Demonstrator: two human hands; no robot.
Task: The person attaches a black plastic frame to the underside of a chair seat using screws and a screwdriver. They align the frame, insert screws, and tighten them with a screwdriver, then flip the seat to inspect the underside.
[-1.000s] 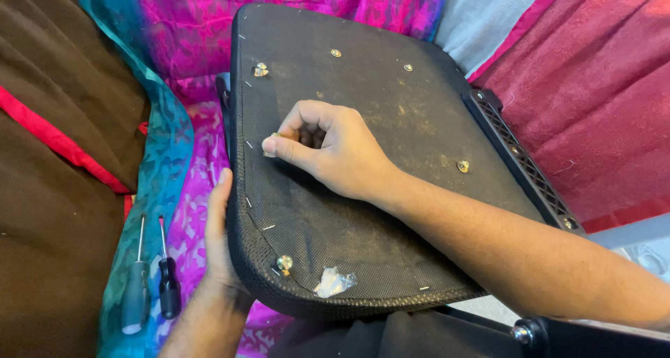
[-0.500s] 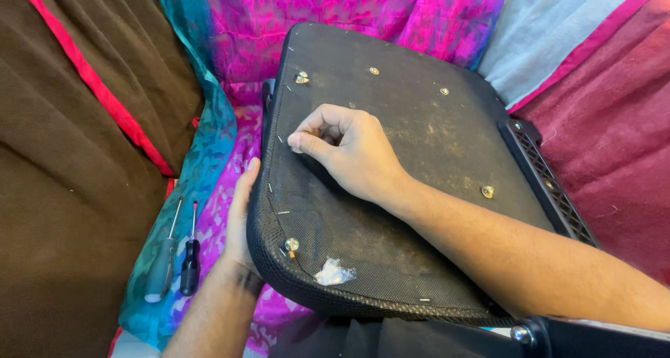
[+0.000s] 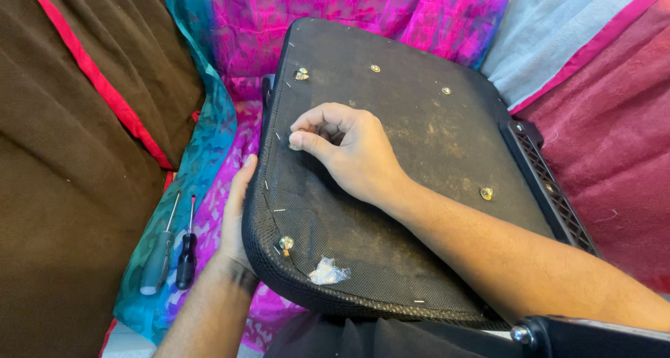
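Observation:
A black chair seat point(image 3: 412, 128) lies upside down on colourful cloth, its dusty fabric underside facing up. Several brass screws point(image 3: 486, 192) stand in it, and staples run along its left edge. My right hand point(image 3: 345, 152) rests on the underside near the left edge, with thumb and fingertips pinched together on something small that I cannot make out. My left hand point(image 3: 236, 218) grips the seat's left rim from outside, fingers flat against the edge. A crumpled scrap of clear plastic point(image 3: 326, 271) lies near the front edge.
Two screwdrivers, one grey-handled point(image 3: 158, 260) and one black-handled point(image 3: 186, 257), lie on the teal cloth left of the seat. Brown fabric with a red stripe point(image 3: 77, 155) fills the left side. A black slatted part point(image 3: 551, 190) sits at the seat's right edge.
The view has shifted, so the seat sits further right and lower in frame. My hands keep the same places on the seat; the right fingers stay pinched near the left edge.

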